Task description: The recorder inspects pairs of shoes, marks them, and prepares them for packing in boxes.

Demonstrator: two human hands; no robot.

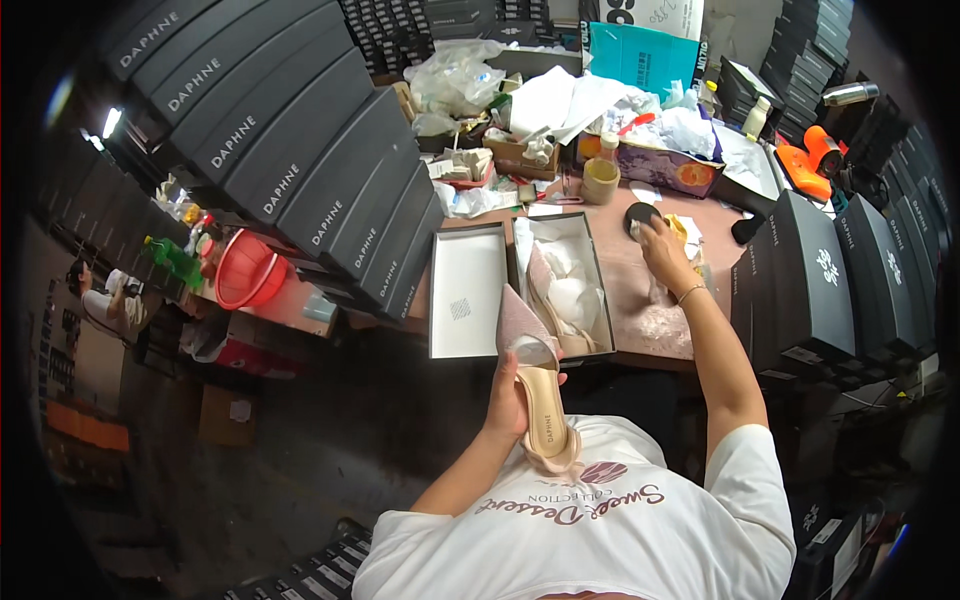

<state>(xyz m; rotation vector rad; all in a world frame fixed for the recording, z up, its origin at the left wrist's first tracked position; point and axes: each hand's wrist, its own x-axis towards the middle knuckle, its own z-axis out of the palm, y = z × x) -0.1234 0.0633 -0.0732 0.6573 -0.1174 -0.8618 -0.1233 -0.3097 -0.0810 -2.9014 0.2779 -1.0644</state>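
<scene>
My left hand (507, 398) is closed around the middle of a pink pointed-toe shoe (516, 318), its toe pointing away from me and its beige insole facing up. Just beyond it lies an open shoe box (600, 262) with a white-lined lid or flap (466, 275) spread to its left. Inside the box rest a matching shoe (543, 280) and white tissue paper (572, 268). Reaching out over the table to the right, my right hand (660, 250) has its fingers closed on a round black pad (639, 214); its exact kind is unclear.
Tall stacks of dark shoe boxes (290, 150) rise at the left, with more boxes (815, 275) at the right. A jar (600, 182), a cardboard box of crumpled paper (665, 165) and an orange tape dispenser (800, 172) stand farther back. A red basket (250, 270) sits beyond the left stack.
</scene>
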